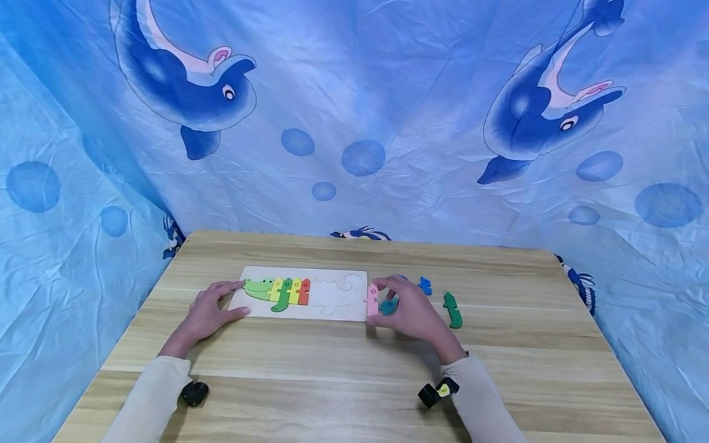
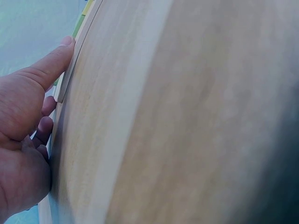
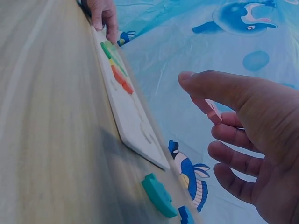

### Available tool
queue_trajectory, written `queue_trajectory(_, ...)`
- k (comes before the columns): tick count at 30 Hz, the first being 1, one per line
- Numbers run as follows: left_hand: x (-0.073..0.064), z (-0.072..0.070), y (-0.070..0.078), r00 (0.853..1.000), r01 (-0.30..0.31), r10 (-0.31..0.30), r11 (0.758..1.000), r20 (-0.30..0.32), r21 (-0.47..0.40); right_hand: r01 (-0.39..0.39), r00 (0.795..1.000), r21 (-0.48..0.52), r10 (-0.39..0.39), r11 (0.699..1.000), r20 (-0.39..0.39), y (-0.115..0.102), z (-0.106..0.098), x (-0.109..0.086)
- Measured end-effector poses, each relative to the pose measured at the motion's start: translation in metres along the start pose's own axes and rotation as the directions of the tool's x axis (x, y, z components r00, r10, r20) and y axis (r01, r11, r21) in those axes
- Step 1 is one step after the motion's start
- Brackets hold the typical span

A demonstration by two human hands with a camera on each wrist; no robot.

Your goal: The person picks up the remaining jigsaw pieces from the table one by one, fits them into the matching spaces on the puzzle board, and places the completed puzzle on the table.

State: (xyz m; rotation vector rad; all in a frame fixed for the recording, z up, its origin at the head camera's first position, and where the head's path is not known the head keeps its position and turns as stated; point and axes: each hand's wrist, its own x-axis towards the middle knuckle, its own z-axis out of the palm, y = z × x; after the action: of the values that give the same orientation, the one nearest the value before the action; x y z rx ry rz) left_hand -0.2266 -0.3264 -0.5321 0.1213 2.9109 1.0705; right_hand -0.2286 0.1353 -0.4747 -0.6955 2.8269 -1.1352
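A white puzzle board [image 1: 336, 305] lies on the table with crocodile pieces at its left: a green head [image 1: 258, 288], yellow pieces [image 1: 295, 291], a green leg piece [image 1: 283, 296] and a red piece [image 1: 304, 292]. My left hand [image 1: 208, 311] rests at the board's left end, its thumb extended along the near edge in the left wrist view. My right hand [image 1: 409, 309] pinches a pink piece [image 1: 372, 300] between thumb and fingers, just past the board's right end. In the right wrist view, the pink piece [image 3: 213, 113] is partly hidden by the thumb.
Right of the board lie a teal piece [image 1: 388, 306], blue pieces [image 1: 425, 286] and a green piece [image 1: 453, 310]. One blue piece is mostly hidden behind my right hand. A blue dolphin-print curtain [image 1: 358, 117] hangs behind the wooden table [image 1: 313, 383].
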Motion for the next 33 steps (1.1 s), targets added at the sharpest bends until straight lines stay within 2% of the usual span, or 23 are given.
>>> queue_trajectory(12,-0.001,-0.001,-0.001,1.0,0.006,-0.006,1.0,0.002,0.006,0.004,1.0,-0.047,-0.002,0.999,0.029,-0.012,0.006,0.028)
queue_trajectory(33,0.001,0.001,0.001,1.0,0.004,-0.004,1.0,-0.003,0.01,0.063,0.997,-0.045,-0.061,0.997,0.046,-0.022,0.039,0.076)
